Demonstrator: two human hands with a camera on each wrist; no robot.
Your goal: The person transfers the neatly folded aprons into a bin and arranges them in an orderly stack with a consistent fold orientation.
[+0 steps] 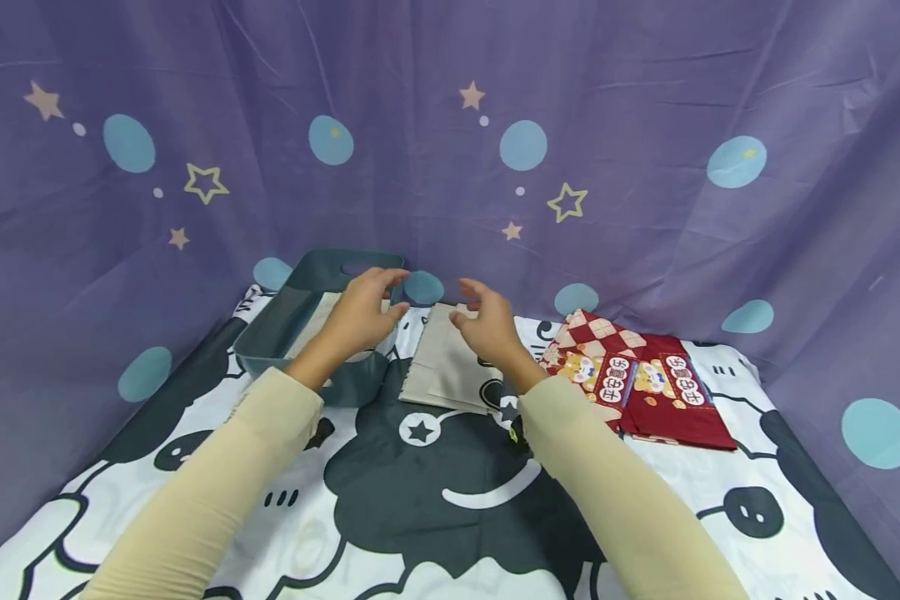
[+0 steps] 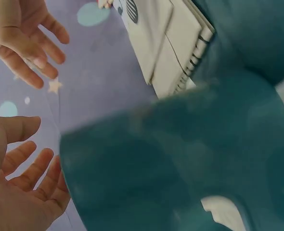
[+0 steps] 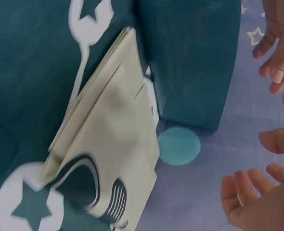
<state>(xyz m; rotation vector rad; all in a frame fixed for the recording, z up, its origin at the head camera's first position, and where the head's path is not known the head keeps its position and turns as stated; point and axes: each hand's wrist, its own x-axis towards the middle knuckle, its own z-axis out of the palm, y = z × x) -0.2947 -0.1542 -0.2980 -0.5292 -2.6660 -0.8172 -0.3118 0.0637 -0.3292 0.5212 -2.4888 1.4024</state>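
My left hand [image 1: 360, 312] is raised over the right side of a dark teal plastic bin [image 1: 270, 333], fingers apart and nothing between them. Inside the bin lies a beige, flat folded piece [image 1: 317, 321]. Facing it, my right hand [image 1: 489, 325] hovers above a stack of folded beige cloth [image 1: 438, 358], palm turned inward and fingers loosely bent around nothing. A dark round print and a striped patch mark the stack [image 3: 115, 144], which lies right beside the bin's wall [image 3: 190, 62]. Between the two hands there is a gap.
Red folded pieces with cartoon prints [image 1: 652, 392] lie on the right of the table, past my right forearm. A black-and-white cartoon cloth [image 1: 450, 500] covers the table. Behind it hangs a purple curtain [image 1: 435, 208] with stars and blue dots.
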